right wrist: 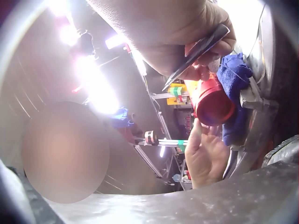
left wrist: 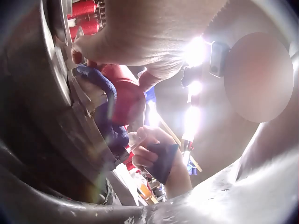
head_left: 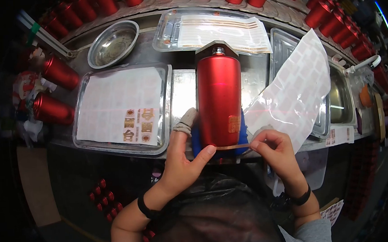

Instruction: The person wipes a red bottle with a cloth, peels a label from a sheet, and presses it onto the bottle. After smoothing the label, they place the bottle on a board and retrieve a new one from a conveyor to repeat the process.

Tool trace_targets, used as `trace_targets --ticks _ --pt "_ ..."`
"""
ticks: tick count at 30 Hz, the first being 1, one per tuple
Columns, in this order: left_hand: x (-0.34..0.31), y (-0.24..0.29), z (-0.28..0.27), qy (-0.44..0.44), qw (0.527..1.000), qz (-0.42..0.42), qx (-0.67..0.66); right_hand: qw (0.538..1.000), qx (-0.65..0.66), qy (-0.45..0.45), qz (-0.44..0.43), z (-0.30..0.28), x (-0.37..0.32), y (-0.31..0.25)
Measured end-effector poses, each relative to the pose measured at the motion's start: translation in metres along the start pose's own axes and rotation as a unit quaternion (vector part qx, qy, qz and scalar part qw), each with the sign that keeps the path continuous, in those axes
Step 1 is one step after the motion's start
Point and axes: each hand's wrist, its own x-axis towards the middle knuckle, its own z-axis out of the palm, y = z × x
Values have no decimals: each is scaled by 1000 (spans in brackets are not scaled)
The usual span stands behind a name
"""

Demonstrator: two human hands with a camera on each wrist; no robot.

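Observation:
A red metal bottle [head_left: 220, 92] lies with its base toward me on a blue cloth [head_left: 196, 141]. A thin gold strip [head_left: 232, 147] stretches across its base edge. My right hand [head_left: 277, 154] pinches the strip's right end between thumb and finger. Tucked in that same hand is a flat, dark, pointed blade-like piece [right wrist: 198, 56]. My left hand [head_left: 182, 162] has its thumb pressed at the strip's left end, while its fingers lie straight along the bottle's left side, one wearing a cloth finger cover [head_left: 183, 128]. A small gold mark [head_left: 234, 124] shows on the bottle near its base.
To the left, a clear tray [head_left: 169, 104] holds a white sheet with gold decals. Behind stand a metal bowl [head_left: 113, 44] and another tray [head_left: 165, 31] with striped sheets. A patterned transparent sheet [head_left: 297, 87] spreads at right. Red bottles [head_left: 107, 2] line the back.

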Motion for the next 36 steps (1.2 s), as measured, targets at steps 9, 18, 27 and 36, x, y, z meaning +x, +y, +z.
trace_targets --ticks 9,18,27,36 --pt "-10 3 -22 69 994 66 54 1000 4 1 0 -1 0 4" --pt "-11 24 -11 3 917 225 329 1000 1 5 -6 0 1 6" --pt "-17 13 -10 17 929 201 310 1000 5 5 -6 0 4 11" --pt "4 28 2 -21 865 314 390 1000 -6 8 -3 3 7 14"
